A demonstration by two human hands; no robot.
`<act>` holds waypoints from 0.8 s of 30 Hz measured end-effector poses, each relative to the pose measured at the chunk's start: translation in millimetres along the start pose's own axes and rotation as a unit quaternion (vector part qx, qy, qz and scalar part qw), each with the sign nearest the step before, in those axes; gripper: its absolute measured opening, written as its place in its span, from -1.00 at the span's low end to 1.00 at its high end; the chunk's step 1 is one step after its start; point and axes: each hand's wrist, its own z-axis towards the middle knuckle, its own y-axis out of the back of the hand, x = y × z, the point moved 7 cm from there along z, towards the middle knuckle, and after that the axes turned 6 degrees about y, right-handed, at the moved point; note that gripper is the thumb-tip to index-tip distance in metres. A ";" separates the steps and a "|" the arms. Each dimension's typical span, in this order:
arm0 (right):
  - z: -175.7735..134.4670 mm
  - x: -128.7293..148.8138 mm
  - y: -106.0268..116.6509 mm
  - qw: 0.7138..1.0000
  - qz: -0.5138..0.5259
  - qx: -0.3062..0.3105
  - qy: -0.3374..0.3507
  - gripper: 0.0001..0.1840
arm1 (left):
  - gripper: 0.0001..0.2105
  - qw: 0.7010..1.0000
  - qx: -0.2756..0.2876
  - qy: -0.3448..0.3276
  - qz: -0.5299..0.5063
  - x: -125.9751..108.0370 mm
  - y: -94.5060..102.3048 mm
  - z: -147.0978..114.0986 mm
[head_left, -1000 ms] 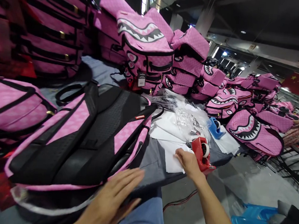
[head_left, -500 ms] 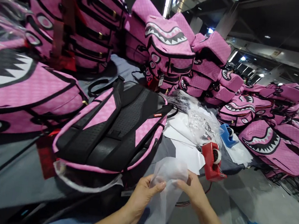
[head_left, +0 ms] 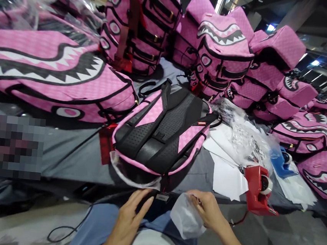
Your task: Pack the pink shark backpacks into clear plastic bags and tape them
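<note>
A pink backpack (head_left: 162,130) with black padded back and straps lies face down on the grey table (head_left: 70,156), its lower end toward me. My right hand (head_left: 205,209) is closed on a thin white plastic bag (head_left: 185,219) held just below the table edge. My left hand (head_left: 129,219) has let go of the bag and reaches with spread fingers toward the backpack's bottom edge, near a small black tag (head_left: 162,196). It holds nothing.
A red tape dispenser (head_left: 258,189) and a blue tape dispenser (head_left: 282,163) sit on white sheets (head_left: 227,178) to the right. Stacks of pink shark-mouth backpacks (head_left: 224,55) ring the table. A large bagged backpack (head_left: 55,73) lies at left. A black cable (head_left: 63,232) runs below.
The view has swung left and down. My left hand released the white bag and moved toward the backpack's bottom; my right hand keeps the bag, now bunched lower.
</note>
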 end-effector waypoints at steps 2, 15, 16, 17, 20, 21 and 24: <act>0.8 -6.2 13.7 0.998 0.005 -0.060 -0.010 -0.47 | -0.73 0.999 0.030 -0.020 0.010 -7.5 -16.5 5.7; -4.6 32.3 -69.8 0.959 -0.225 0.075 0.159 -0.54 | -0.88 0.881 -0.120 -0.310 0.337 -38.0 -0.7 29.1; 2.7 35.6 -86.4 0.950 -0.249 0.078 0.170 -0.50 | -0.86 0.877 -0.110 -0.317 0.344 -39.0 -5.2 32.6; 9.7 36.6 -98.5 0.944 -0.270 0.075 0.174 -0.45 | -0.82 0.873 -0.105 -0.322 0.350 -40.7 -8.5 35.4; 24.6 31.5 -110.7 0.937 -0.303 0.035 0.168 -0.33 | -0.71 0.866 -0.112 -0.328 0.360 -47.0 -10.8 39.6; 27.3 28.7 -109.6 0.938 -0.307 0.019 0.163 -0.30 | -0.69 0.866 -0.118 -0.328 0.359 -48.4 -9.9 39.8; 32.0 22.6 -105.2 0.938 -0.313 -0.015 0.151 -0.22 | -0.65 0.866 -0.128 -0.319 0.362 -47.8 -6.5 41.1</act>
